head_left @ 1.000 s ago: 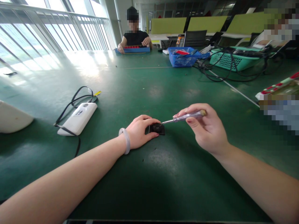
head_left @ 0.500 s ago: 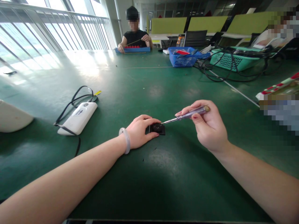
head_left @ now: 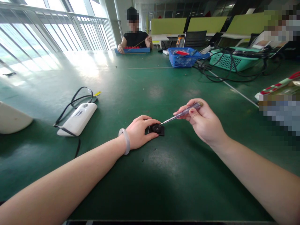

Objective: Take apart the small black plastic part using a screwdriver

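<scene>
My left hand (head_left: 142, 132), with a pale bangle (head_left: 126, 141) at the wrist, grips a small black part (head_left: 156, 128) with a round raised middle on a flat base. Thumb and forefinger hold it from two sides against the green table (head_left: 131, 187). In my right hand (head_left: 205, 122) is a screwdriver (head_left: 187, 111) with a clear purplish handle, pinched between thumb and fingers. Its metal shaft slants down to the left, and the tip meets the upper right edge of the black part. Exactly what the tip touches is too small to make out.
Left of my hands lies a white power bank (head_left: 78, 118) with a black cable. A white rounded object (head_left: 14, 118) is at the left edge. Blue (head_left: 182, 61) and teal (head_left: 232, 61) baskets with tangled black cables stand farther back. A person (head_left: 136, 39) sits across the table.
My right hand has shifted slightly left, and the screwdriver now stands steeper, its tip still at the black part. My left hand keeps its hold.
</scene>
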The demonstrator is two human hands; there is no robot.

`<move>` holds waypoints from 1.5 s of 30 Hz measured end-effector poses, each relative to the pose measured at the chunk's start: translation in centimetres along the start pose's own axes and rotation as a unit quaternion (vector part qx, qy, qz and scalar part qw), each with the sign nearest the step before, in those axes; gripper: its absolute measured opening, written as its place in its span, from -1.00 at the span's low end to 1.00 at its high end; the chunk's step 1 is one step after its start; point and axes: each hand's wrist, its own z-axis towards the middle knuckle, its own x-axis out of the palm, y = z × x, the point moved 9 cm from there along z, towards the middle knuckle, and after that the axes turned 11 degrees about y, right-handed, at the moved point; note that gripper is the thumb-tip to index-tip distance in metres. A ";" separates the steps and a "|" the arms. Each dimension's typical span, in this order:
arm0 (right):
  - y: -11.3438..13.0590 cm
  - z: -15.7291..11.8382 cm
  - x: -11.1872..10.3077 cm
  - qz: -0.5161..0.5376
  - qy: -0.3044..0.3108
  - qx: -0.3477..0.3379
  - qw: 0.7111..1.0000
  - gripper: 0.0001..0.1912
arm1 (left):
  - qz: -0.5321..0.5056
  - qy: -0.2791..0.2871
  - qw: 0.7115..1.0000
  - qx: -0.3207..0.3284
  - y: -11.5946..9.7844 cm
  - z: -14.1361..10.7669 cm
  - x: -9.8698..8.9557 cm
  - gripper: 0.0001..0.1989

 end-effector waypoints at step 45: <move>-4.9 -0.4 -1.8 0.138 -0.069 0.146 0.977 -0.95 | 0.004 0.003 1.000 0.014 -0.2 -0.1 0.1 -0.60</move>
